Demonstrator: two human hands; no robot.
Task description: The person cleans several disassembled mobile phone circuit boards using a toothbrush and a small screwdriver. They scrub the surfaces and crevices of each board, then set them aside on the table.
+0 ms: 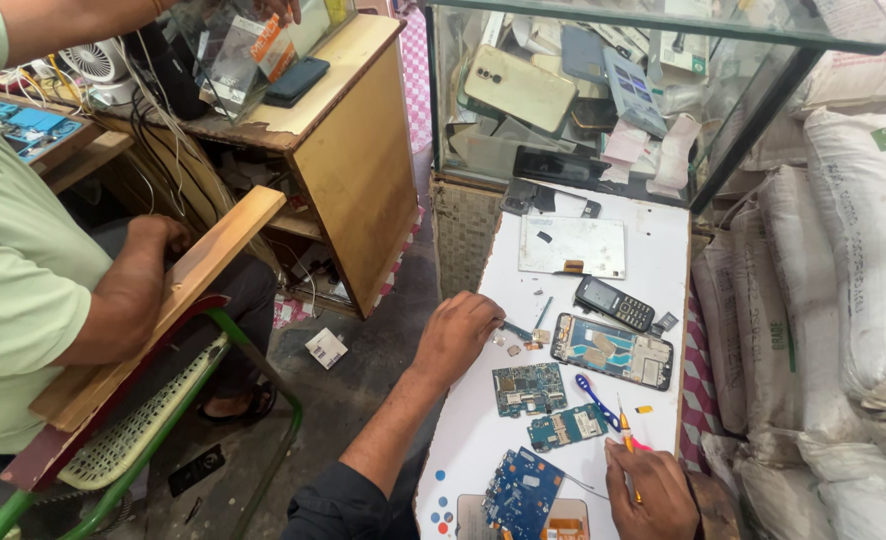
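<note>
The small loose parts (528,342) by the left hand (458,335) could be swept off the white desk (483,440), since its curled fingers rest right among them near the edge. The right hand (653,492) grips a screwdriver (625,432) at the bottom edge; a slip could gouge the circuit boards (529,388) between the hands. The opened phone (613,350) lies just beyond, apart from both.

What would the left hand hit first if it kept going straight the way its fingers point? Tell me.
Probably the small loose parts just past the left hand fingertips, then the opened phone. Depth is hard to judge.
</note>
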